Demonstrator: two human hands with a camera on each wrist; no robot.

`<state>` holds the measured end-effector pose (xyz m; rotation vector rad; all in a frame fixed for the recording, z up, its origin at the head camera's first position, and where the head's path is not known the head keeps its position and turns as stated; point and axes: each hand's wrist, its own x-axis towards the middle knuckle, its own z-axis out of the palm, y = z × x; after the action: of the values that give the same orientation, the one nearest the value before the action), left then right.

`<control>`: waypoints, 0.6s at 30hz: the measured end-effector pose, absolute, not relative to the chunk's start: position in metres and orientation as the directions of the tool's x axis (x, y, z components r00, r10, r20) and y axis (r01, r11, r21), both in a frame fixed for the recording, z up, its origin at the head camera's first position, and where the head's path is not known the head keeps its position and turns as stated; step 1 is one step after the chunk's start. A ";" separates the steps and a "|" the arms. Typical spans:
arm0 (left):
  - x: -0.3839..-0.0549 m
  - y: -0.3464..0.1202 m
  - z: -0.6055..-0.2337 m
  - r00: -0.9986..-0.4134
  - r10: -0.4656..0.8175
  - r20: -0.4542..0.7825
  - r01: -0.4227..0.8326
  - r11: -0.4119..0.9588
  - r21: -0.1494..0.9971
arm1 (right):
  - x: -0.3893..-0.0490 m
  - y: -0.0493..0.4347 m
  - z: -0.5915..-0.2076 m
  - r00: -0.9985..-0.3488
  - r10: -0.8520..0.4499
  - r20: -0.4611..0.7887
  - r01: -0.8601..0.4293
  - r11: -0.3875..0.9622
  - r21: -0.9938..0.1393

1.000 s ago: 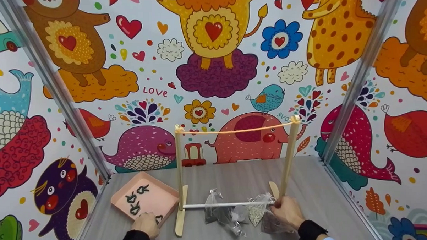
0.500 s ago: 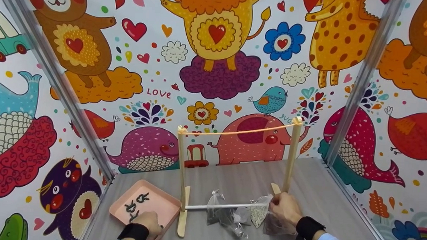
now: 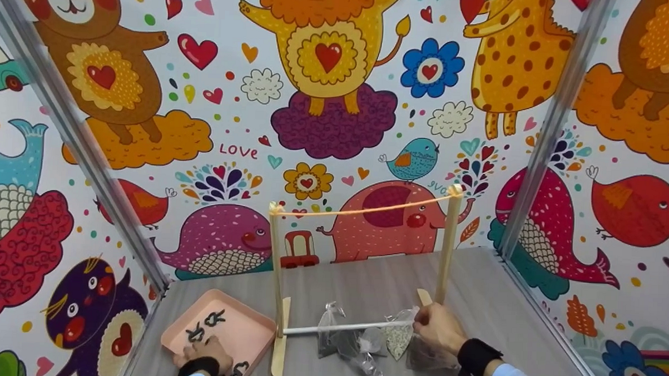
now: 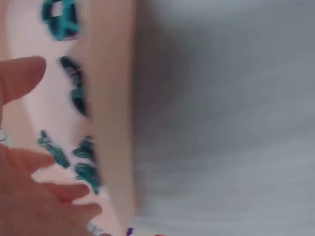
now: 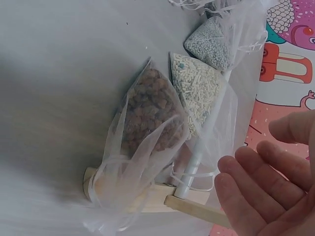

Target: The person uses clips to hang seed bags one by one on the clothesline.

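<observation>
Head view catches the left hand (image 3: 211, 353) over a shallow pink square tray (image 3: 247, 332), whose raised rim probably keeps the small green looped pieces (image 3: 214, 317) gathered. Over at the pale wooden stand (image 3: 447, 253), a thin white rod (image 3: 301, 330) seems to brace it low down, the right hand (image 3: 441, 330) near one end. Left wrist view shows thumb and fingers apart, nothing visibly gripped; right wrist view reveals fingers side by side, thumb apart, nothing held, beside a sheer pouch of brown lumps (image 5: 150, 108) whose contents the head view leaves unclear.

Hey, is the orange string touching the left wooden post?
Touching. The head view shows one end of the orange string fixed at the top of the left wooden post.
</observation>
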<state>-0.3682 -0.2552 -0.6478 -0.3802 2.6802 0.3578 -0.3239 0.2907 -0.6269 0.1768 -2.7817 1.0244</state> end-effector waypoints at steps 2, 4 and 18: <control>-0.364 -0.256 -0.653 -0.866 -0.221 -0.450 -0.338 0.920 0.198 | -0.323 0.291 -0.627 -0.980 -0.061 0.191 -0.171 0.754 -0.634; -0.361 -0.254 -0.657 -0.866 -0.240 -0.439 -0.346 0.921 0.179 | -0.323 0.291 -0.627 -0.981 -0.067 0.182 -0.170 0.751 -0.638; -0.361 -0.234 -0.668 -0.976 -0.175 -0.127 -0.195 0.967 0.167 | -0.327 0.285 -0.626 -0.978 -0.080 0.190 -0.183 0.762 -0.621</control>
<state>-0.3613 -0.2344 -0.6685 -0.2833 3.0051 0.2721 -0.3265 0.2854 -0.6263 0.2114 -2.8045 1.0126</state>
